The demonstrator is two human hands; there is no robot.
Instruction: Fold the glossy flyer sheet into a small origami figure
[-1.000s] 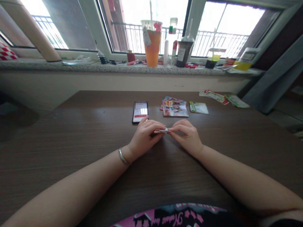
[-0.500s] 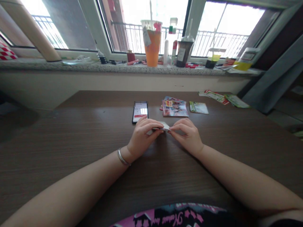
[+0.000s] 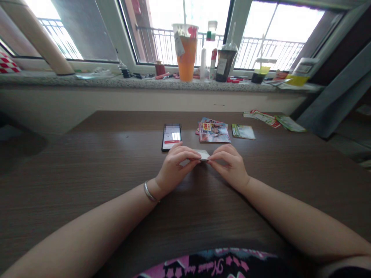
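pinching the paper [image 3: 204, 154] with left hand [image 3: 176, 162] and right hand [image 3: 231, 166], at opposite ends, near the phone [image 3: 171, 136]!
likely light, easily creased, edges the safe hold; thickness hard to tell from here.

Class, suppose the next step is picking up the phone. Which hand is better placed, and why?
Probably the left hand: it is close to the phone, while the right hand is farther away. Both seem to pinch the paper, so the left would first let go.
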